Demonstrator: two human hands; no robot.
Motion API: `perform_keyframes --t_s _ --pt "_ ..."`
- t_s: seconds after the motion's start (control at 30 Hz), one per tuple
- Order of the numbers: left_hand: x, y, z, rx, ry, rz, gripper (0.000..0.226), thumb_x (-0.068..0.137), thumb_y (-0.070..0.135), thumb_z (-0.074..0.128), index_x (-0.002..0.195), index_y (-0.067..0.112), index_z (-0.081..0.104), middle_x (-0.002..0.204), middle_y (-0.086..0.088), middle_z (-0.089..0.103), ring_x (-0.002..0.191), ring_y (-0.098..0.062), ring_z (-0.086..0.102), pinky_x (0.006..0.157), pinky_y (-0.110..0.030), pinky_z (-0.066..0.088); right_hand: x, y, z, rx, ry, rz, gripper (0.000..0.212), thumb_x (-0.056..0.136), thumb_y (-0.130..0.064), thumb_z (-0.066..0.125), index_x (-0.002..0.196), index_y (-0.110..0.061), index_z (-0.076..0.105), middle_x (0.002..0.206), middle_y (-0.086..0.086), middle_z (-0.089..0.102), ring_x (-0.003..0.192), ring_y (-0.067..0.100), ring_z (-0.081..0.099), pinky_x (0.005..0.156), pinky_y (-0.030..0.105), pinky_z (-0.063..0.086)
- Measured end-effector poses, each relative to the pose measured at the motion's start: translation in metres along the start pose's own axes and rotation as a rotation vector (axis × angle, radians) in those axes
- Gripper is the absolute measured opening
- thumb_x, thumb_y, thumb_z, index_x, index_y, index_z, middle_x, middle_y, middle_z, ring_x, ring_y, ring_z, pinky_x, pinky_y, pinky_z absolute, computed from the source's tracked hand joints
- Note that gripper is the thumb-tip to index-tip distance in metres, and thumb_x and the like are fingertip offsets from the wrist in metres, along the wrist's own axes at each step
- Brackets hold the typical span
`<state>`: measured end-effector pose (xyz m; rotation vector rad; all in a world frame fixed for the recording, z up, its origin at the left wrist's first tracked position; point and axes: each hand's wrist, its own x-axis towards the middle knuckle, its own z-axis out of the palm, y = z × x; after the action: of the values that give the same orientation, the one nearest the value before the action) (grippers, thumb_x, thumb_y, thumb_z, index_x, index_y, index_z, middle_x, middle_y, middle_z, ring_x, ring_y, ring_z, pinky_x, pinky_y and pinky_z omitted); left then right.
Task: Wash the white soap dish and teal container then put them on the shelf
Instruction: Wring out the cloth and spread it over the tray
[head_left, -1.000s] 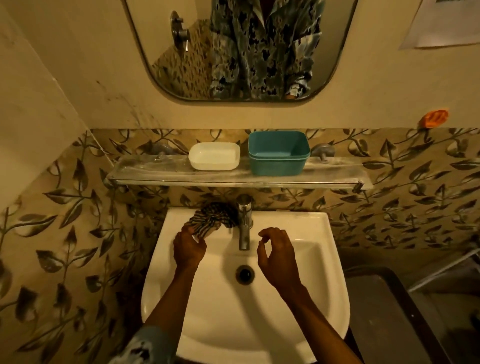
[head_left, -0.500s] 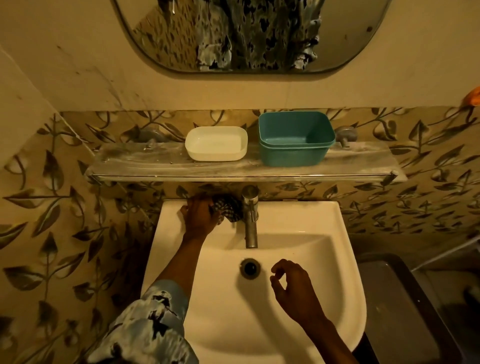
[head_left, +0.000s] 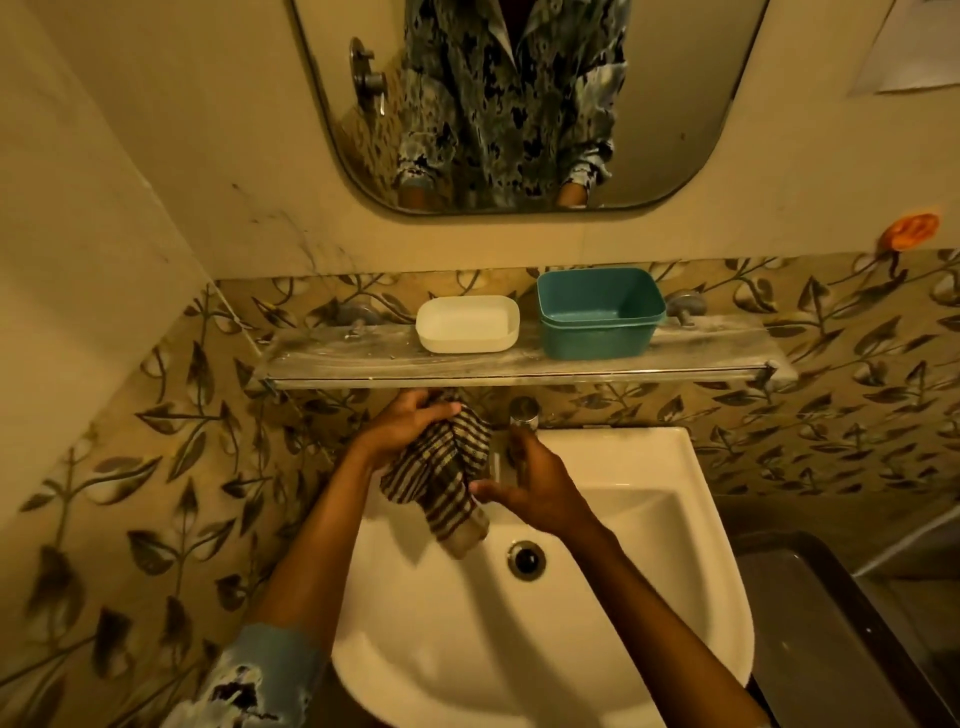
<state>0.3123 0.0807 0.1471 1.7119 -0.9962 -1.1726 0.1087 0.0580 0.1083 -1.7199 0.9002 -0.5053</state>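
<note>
White soap dish (head_left: 467, 323) sits upright on shelf (head_left: 363, 358). Teal container (head_left: 600, 312) stands just right of it (upright, open top).

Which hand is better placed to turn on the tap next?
Probably the right: the right hand is close beside the tap and seems to hold nothing, while the left hand grips the cloth just under the shelf.

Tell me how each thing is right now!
white soap dish, empty, upright on shelf.
teal container, empty, upright on shelf.
striped cloth, gripped by left hand, hanging over sink.
drain, unplugged.
right hand, at the tap, grip unclear.
</note>
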Motion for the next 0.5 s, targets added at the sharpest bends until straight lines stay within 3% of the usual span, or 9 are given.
perform_keyframes --t_s 0.07,0.17,0.23,0.3,0.37,0.43,0.5 --pt "-0.020 0.011 -0.001 0.061 -0.108 0.038 0.025 0.086 0.023 0.065 0.109 0.018 0.056 0.116 -0.010 0.062 0.113 -0.027 0.057 0.099 -0.036 0.046 -0.001 -0.014 -0.005 0.029 -0.096 -0.012 0.064 0.065 -0.039 0.083 0.121 -0.023 0.055 0.117 -0.014 0.060 0.113 0.008 0.056 0.096 0.030 0.049" --pt "-0.045 0.016 0.000 0.166 -0.271 0.087 0.047 0.075 0.042 0.074 0.113 0.022 0.056 0.113 -0.026 0.062 0.107 -0.033 0.060 0.098 -0.051 0.046 -0.019 -0.030 -0.013 0.069 -0.295 0.025 0.044 0.074 -0.032 0.078 0.111 -0.014 0.067 0.111 0.002 0.070 0.106 0.017 0.064 0.096 0.039 0.052" --pt "-0.063 0.022 0.005 0.168 -0.337 0.109 0.040 0.080 0.031 0.071 0.116 0.023 0.055 0.110 -0.018 0.065 0.102 -0.025 0.064 0.093 -0.044 0.052 -0.036 -0.030 -0.014 0.205 -0.349 0.031 0.033 0.082 -0.018 0.071 0.112 -0.006 0.066 0.110 0.008 0.071 0.107 0.019 0.065 0.096 0.035 0.051" --pt "-0.076 0.029 0.012 0.174 -0.380 0.143 0.045 0.083 0.020 0.069 0.124 0.021 0.052 0.115 -0.007 0.066 0.104 -0.017 0.066 0.091 -0.035 0.054 -0.056 -0.027 -0.015 0.402 -0.317 0.037 0.033 0.088 -0.010 0.062 0.120 -0.005 0.061 0.115 0.010 0.067 0.112 0.022 0.062 0.096 0.034 0.050" --pt "-0.086 0.035 0.017 0.232 -0.400 0.159 0.048 0.078 0.019 0.074 0.122 0.022 0.056 0.117 -0.005 0.067 0.107 -0.017 0.065 0.094 -0.035 0.053 -0.071 -0.020 -0.014 0.566 -0.246 0.069 0.035 0.093 -0.017 0.054 0.127 -0.008 0.056 0.120 0.012 0.064 0.117 0.027 0.059 0.098 0.039 0.048" --pt "-0.094 0.041 0.021 0.312 -0.428 0.165 0.039 0.076 0.017 0.076 0.112 0.022 0.062 0.111 -0.005 0.070 0.104 -0.017 0.067 0.092 -0.035 0.054 -0.082 -0.018 -0.016 0.537 -0.129 0.112 0.033 0.097 -0.024 0.047 0.125 -0.009 0.057 0.122 0.012 0.065 0.116 0.027 0.060 0.098 0.040 0.048" --pt "-0.096 0.046 0.027 0.448 -0.445 0.193 0.031 0.078 0.020 0.074 0.108 0.019 0.067 0.105 -0.003 0.072 0.100 -0.017 0.068 0.088 -0.035 0.056 -0.091 -0.018 -0.023 0.471 0.008 0.150 0.029 0.098 -0.018 0.043 0.117 -0.008 0.061 0.114 0.012 0.068 0.110 0.027 0.062 0.091 0.035 0.049"
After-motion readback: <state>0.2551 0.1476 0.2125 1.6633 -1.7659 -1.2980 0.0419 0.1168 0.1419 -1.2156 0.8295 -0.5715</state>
